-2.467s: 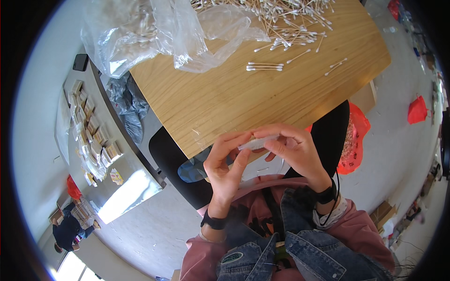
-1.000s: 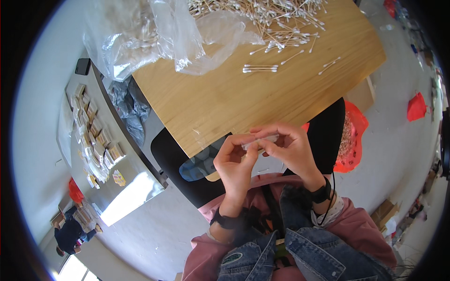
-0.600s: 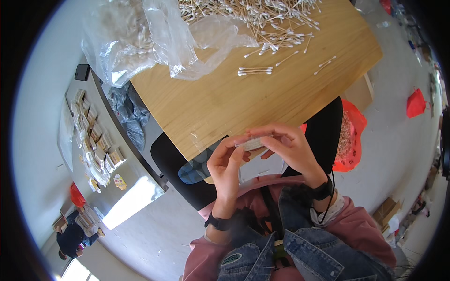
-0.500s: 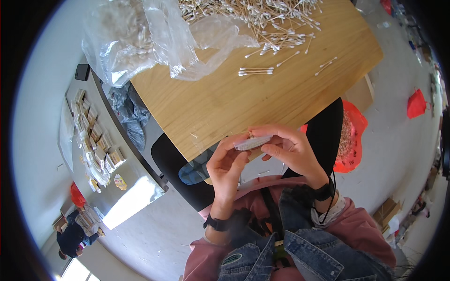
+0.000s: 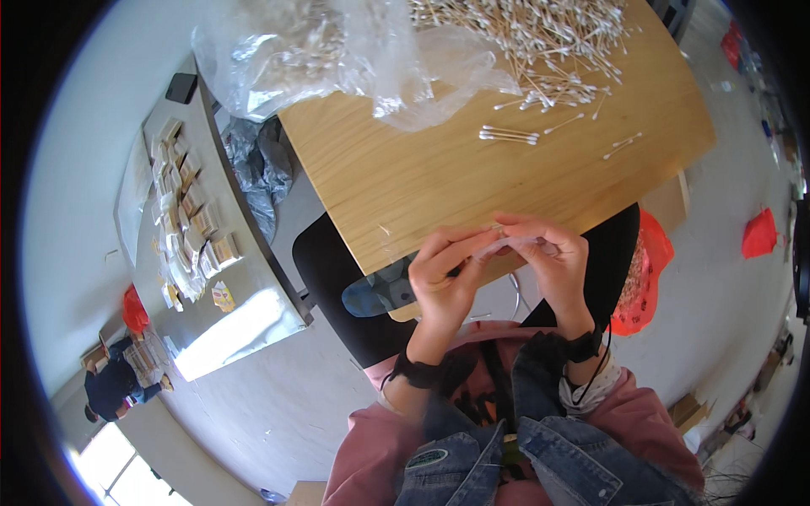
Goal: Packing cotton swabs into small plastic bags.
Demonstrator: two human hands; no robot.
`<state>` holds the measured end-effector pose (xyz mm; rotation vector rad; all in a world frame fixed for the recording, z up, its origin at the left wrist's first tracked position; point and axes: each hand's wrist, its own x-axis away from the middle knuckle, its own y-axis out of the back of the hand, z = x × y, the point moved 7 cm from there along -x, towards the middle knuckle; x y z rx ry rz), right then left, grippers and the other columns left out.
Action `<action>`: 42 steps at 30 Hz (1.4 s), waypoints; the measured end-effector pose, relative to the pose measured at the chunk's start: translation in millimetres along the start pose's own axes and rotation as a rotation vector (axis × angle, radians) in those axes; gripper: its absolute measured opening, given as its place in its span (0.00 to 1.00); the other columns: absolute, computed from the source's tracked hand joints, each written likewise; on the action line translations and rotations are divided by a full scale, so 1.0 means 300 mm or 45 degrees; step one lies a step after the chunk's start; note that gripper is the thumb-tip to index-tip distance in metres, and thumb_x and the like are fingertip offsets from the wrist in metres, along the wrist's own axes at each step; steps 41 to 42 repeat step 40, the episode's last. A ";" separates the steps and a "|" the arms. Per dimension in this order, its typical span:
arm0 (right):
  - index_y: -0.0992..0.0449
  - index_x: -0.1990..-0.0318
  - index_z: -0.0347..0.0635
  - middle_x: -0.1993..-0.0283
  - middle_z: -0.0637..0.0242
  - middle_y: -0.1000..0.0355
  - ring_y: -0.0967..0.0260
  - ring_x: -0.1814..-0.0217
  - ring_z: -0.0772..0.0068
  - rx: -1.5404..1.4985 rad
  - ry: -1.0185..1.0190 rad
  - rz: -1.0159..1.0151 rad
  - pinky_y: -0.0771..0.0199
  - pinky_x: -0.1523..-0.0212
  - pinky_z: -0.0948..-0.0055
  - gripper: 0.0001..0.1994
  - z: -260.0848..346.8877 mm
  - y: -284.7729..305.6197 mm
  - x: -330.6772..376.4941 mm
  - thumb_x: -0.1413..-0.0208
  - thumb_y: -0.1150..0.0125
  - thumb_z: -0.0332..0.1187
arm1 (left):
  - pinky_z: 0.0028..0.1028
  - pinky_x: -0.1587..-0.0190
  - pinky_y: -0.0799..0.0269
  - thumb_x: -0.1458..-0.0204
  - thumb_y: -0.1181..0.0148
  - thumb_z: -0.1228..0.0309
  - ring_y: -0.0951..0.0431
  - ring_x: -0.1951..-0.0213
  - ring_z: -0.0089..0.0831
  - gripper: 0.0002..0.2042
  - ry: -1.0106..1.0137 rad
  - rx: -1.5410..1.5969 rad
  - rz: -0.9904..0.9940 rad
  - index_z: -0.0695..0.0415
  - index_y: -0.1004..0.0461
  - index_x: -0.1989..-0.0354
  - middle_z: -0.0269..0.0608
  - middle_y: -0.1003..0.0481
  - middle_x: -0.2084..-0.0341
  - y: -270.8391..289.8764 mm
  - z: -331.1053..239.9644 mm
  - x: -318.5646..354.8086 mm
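Just past the near edge of the wooden table (image 5: pixel 405 181), my left hand (image 5: pixel 447 274) and my right hand (image 5: pixel 553 257) meet on a small transparent plastic packet (image 5: pixel 503 245). Both hands are closed, fingers and thumbs pinching the packet's upper edge from either side. What is inside is mostly hidden by my fingers. Farther up the table lies a large heap of cotton swabs (image 5: pixel 561 46). A short row of swabs (image 5: pixel 509 135) and a loose pair (image 5: pixel 623 146) lie apart from it.
A big transparent plastic bag (image 5: pixel 392 80) rests beside the heap. On a side table at left stand several small packs (image 5: pixel 190 211) and a dark phone (image 5: pixel 180 88). A red bag (image 5: pixel 650 278) is low at right; another red bag (image 5: pixel 759 234) is on the floor. A person (image 5: pixel 116 388) bends down far left.
My fingers have closed in along the packet's edge, covering the white swab tips that showed before. The whole view has shifted, so the table appears farther right.
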<state>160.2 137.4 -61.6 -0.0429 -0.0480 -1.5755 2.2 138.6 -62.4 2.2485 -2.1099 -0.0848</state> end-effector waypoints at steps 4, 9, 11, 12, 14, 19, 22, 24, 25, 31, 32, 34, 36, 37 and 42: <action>0.21 0.59 0.29 0.54 0.55 0.23 0.24 0.55 0.68 -0.120 -0.171 -0.053 0.22 0.55 0.72 0.07 -0.007 0.009 -0.020 0.43 0.42 0.20 | 0.22 0.64 0.26 0.54 0.34 0.84 0.22 0.65 0.26 0.08 -0.231 -0.071 0.034 0.62 0.18 0.64 0.41 0.22 0.66 -0.004 -0.056 -0.010; 0.21 0.62 0.30 0.57 0.54 0.22 0.24 0.55 0.69 0.009 -0.006 -0.040 0.23 0.53 0.71 0.06 0.025 0.023 0.007 0.44 0.41 0.21 | 0.24 0.64 0.26 0.54 0.33 0.81 0.22 0.65 0.28 0.07 -0.076 0.013 0.018 0.61 0.17 0.65 0.41 0.20 0.66 -0.005 -0.034 -0.009; 0.20 0.62 0.30 0.57 0.54 0.22 0.24 0.55 0.69 0.076 0.036 -0.015 0.23 0.53 0.71 0.05 0.029 0.025 0.017 0.44 0.41 0.21 | 0.24 0.64 0.26 0.54 0.33 0.81 0.22 0.65 0.27 0.07 -0.085 -0.008 0.041 0.61 0.17 0.65 0.41 0.20 0.66 0.008 -0.019 0.006; 0.20 0.62 0.30 0.57 0.54 0.22 0.24 0.56 0.70 0.088 0.012 -0.010 0.23 0.54 0.72 0.05 0.006 0.026 0.017 0.44 0.41 0.22 | 0.23 0.64 0.26 0.53 0.33 0.81 0.22 0.65 0.27 0.06 -0.094 -0.030 0.071 0.61 0.17 0.65 0.41 0.21 0.66 0.007 -0.011 0.015; 0.20 0.62 0.30 0.56 0.54 0.22 0.24 0.56 0.71 0.108 0.001 -0.014 0.23 0.55 0.73 0.05 0.006 0.023 0.012 0.44 0.40 0.22 | 0.23 0.64 0.27 0.53 0.33 0.80 0.21 0.65 0.27 0.06 -0.155 -0.002 0.047 0.61 0.17 0.65 0.40 0.20 0.66 0.008 -0.032 0.008; 0.20 0.61 0.31 0.54 0.56 0.22 0.24 0.58 0.73 -0.055 -0.028 -0.039 0.23 0.59 0.75 0.06 -0.011 0.008 0.036 0.43 0.40 0.24 | 0.23 0.66 0.28 0.53 0.33 0.80 0.22 0.67 0.26 0.06 -0.108 -0.021 0.051 0.60 0.17 0.65 0.39 0.21 0.67 0.018 -0.023 0.028; 0.21 0.59 0.30 0.54 0.56 0.22 0.24 0.60 0.74 0.014 -0.037 -0.010 0.23 0.60 0.76 0.08 0.010 0.008 0.059 0.42 0.40 0.25 | 0.21 0.69 0.31 0.54 0.33 0.80 0.24 0.68 0.24 0.07 -0.313 -0.101 0.003 0.59 0.17 0.66 0.38 0.21 0.67 0.024 -0.079 0.046; 0.21 0.58 0.30 0.54 0.57 0.22 0.24 0.61 0.74 -0.039 -0.036 -0.026 0.23 0.60 0.76 0.08 -0.022 0.003 0.080 0.42 0.40 0.25 | 0.21 0.70 0.32 0.54 0.32 0.80 0.25 0.69 0.24 0.07 -0.236 -0.050 -0.009 0.59 0.17 0.66 0.38 0.21 0.68 0.025 -0.036 0.075; 0.21 0.57 0.30 0.55 0.57 0.22 0.24 0.61 0.74 -0.095 -0.043 -0.038 0.23 0.60 0.77 0.09 -0.021 -0.005 0.082 0.42 0.41 0.25 | 0.20 0.70 0.34 0.54 0.32 0.79 0.26 0.70 0.23 0.07 -0.150 -0.005 -0.021 0.58 0.17 0.66 0.37 0.22 0.68 0.031 -0.027 0.073; 0.21 0.57 0.31 0.62 0.62 0.21 0.25 0.71 0.80 0.104 -0.327 0.201 0.27 0.72 0.81 0.09 0.115 -0.037 0.202 0.42 0.41 0.26 | 0.19 0.71 0.36 0.53 0.32 0.76 0.29 0.72 0.18 0.03 -0.177 -0.194 0.168 0.60 0.19 0.70 0.32 0.23 0.72 0.094 -0.141 0.163; 0.21 0.57 0.31 0.62 0.62 0.21 0.25 0.71 0.80 0.110 -0.327 0.193 0.27 0.72 0.81 0.09 0.142 -0.029 0.219 0.42 0.41 0.26 | 0.18 0.71 0.36 0.52 0.32 0.76 0.30 0.72 0.17 0.03 -0.006 -0.096 0.303 0.61 0.20 0.70 0.31 0.24 0.73 0.093 -0.140 0.190; 0.21 0.57 0.31 0.65 0.64 0.22 0.27 0.75 0.84 0.026 -0.495 0.488 0.33 0.78 0.84 0.09 0.160 -0.076 0.282 0.41 0.41 0.27 | 0.17 0.71 0.36 0.50 0.33 0.75 0.29 0.73 0.15 0.04 0.152 -0.038 0.394 0.61 0.22 0.71 0.31 0.25 0.74 0.127 -0.145 0.253; 0.22 0.53 0.32 0.65 0.64 0.22 0.31 0.79 0.85 -0.061 -0.645 0.539 0.35 0.78 0.84 0.11 0.196 -0.101 0.339 0.40 0.42 0.27 | 0.16 0.72 0.36 0.47 0.36 0.75 0.28 0.73 0.14 0.04 0.757 0.433 0.544 0.62 0.23 0.72 0.31 0.25 0.74 0.141 -0.084 0.350; 0.24 0.49 0.35 0.63 0.64 0.22 0.32 0.79 0.85 -0.016 -0.567 0.494 0.34 0.76 0.84 0.13 0.225 -0.098 0.338 0.40 0.43 0.27 | 0.16 0.72 0.33 0.45 0.39 0.74 0.26 0.73 0.16 0.05 0.845 0.716 0.579 0.63 0.24 0.70 0.33 0.25 0.75 0.150 -0.071 0.378; 0.30 0.40 0.44 0.53 0.62 0.23 0.32 0.75 0.84 0.115 -0.259 0.482 0.31 0.70 0.85 0.19 0.231 -0.116 0.354 0.39 0.45 0.26 | 0.18 0.65 0.28 0.45 0.39 0.71 0.24 0.71 0.19 0.09 1.134 1.261 0.377 0.63 0.23 0.61 0.35 0.22 0.69 0.157 -0.016 0.494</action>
